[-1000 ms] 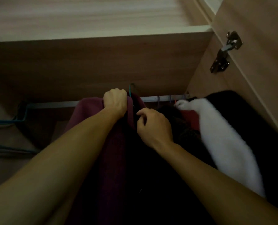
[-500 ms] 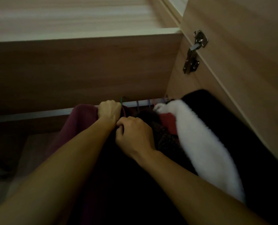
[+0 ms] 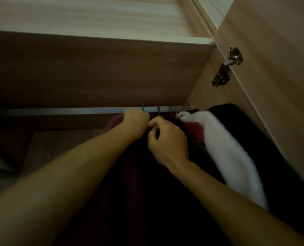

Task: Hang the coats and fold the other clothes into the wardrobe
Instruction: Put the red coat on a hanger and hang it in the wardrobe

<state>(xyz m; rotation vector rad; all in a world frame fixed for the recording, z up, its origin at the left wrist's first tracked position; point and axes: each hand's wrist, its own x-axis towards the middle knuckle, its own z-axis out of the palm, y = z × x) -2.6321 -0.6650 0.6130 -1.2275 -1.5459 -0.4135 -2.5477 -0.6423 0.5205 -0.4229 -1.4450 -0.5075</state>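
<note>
One maroon fabric coat (image 3: 130,174) is sitting inside the light wooden wardrobe (image 3: 94,68), just under its silver metal rail (image 3: 67,110); your left hand (image 3: 136,122) is gripping its top, and your right hand (image 3: 167,141) is pinching it alongside.

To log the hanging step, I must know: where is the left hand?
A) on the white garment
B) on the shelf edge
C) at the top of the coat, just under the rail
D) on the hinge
C: the left hand grips the top of the maroon coat just below the rail.
</note>
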